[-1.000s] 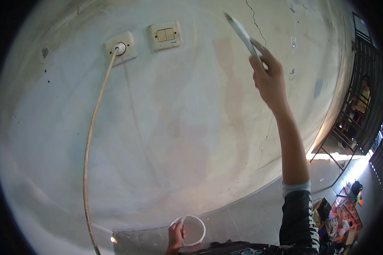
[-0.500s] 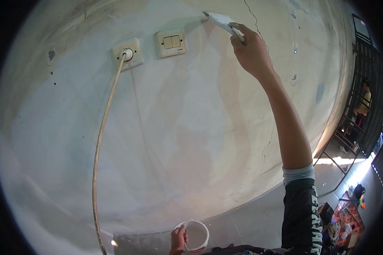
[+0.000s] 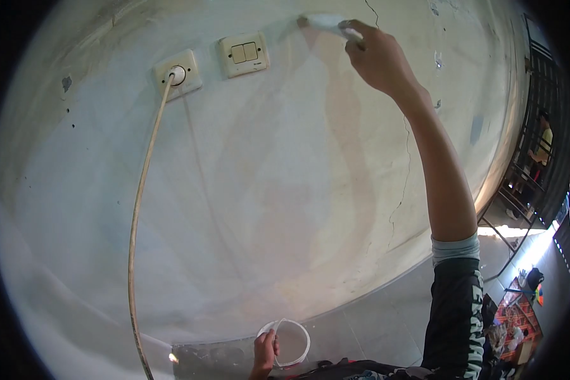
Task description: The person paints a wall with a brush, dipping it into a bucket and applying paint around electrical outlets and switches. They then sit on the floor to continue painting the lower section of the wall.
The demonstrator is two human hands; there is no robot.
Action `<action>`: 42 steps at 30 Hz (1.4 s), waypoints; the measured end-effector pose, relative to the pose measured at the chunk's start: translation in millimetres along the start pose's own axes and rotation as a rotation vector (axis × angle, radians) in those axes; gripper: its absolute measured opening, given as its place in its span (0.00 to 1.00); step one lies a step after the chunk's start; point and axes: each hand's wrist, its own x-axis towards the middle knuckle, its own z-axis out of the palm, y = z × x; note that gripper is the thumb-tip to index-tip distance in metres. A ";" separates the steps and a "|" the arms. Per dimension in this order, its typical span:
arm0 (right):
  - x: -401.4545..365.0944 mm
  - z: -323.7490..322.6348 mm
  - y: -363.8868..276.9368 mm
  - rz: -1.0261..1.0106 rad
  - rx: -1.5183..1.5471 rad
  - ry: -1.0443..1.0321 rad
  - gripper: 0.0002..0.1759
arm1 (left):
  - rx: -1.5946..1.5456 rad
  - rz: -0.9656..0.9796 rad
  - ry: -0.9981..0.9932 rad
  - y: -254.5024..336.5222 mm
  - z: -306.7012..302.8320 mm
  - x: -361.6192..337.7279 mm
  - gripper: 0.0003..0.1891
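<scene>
My right hand (image 3: 381,58) is closed around the handle of a white-smeared paintbrush (image 3: 326,23). The brush's tip is at the upper wall (image 3: 278,158), right of a double light switch (image 3: 244,54); motion blurs it a little. Low in the view, my left hand (image 3: 266,349) grips the rim of a white bucket (image 3: 306,345). What lies in the bucket looks pale and greyish, but I cannot make out how full it is.
A plug sits in the wall socket (image 3: 177,75), its long cable (image 3: 139,190) hanging down the left. Thin cracks (image 3: 406,164) run down the wall. Rightward are a metal frame (image 3: 503,237), a red patterned mat (image 3: 519,316) with assorted items, and another person (image 3: 543,142) behind dark bars.
The brush has swung to a flatter angle near the same wall spot, and my right hand has shifted slightly right and up. The socket and switch now appear a little further left and higher.
</scene>
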 end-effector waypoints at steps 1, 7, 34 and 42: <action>-1.4 10.9 11.0 -0.088 -0.025 0.010 0.22 | 0.001 -0.001 0.002 1.4 2.3 -1.0 0.18; -60.1 30.2 30.1 -0.006 0.042 -0.181 0.21 | -0.016 0.009 -0.032 6.2 7.0 -6.4 0.18; -295.8 115.2 135.6 0.358 0.080 -0.715 0.16 | 0.015 0.014 -0.148 -1.6 16.9 -4.5 0.17; -150.9 74.3 105.8 0.334 0.200 -0.431 0.16 | 0.012 0.002 -0.123 -4.5 9.0 -7.6 0.17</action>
